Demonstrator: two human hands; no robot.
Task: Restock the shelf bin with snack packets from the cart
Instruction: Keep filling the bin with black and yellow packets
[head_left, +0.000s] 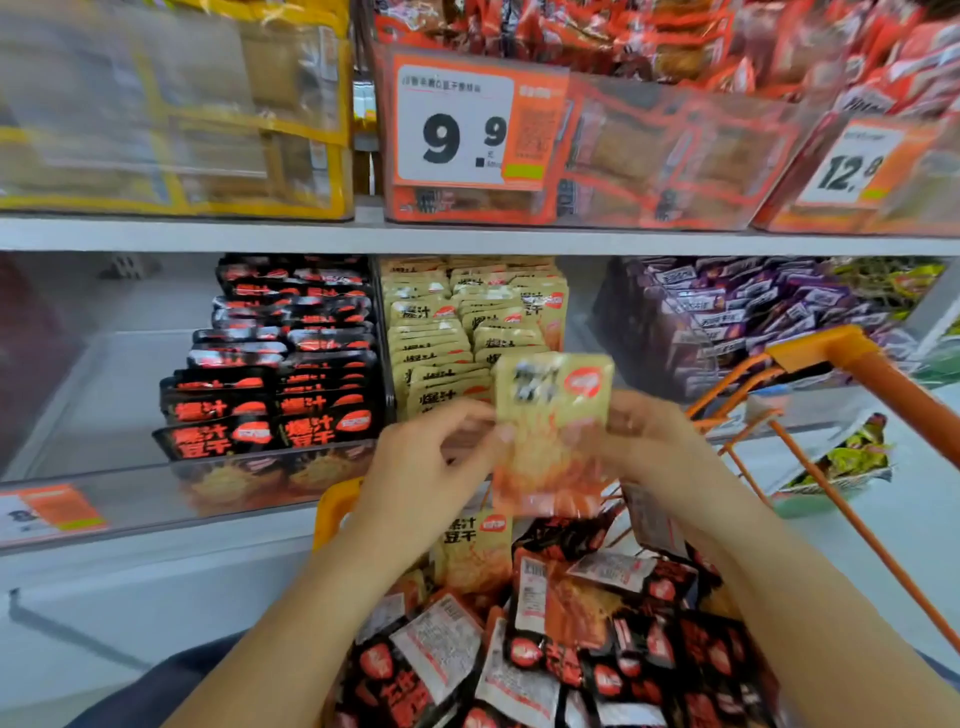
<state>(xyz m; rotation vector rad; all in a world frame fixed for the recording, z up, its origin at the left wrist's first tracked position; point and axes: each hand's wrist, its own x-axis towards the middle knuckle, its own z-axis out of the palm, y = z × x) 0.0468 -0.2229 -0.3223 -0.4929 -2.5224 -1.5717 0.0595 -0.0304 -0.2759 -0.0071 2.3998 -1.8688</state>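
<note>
Holding beige packet (553, 415) — both hands; cart (852, 358) full.

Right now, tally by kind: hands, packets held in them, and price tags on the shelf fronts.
Hands: 2, the left hand and right hand
Held packets: 1 that shows, a beige packet pinched by both hands
Price tags: 3, the 9.9 tag, 12.8 tag and blurred lower-left tag
Total: 6

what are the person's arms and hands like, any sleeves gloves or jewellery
Both forearms are bare right to the bottom of the frame, with no sleeves in view. The left hand and right hand wear no gloves. No watch or bracelet shows on either wrist. The image is too blurred to tell about rings.
</note>
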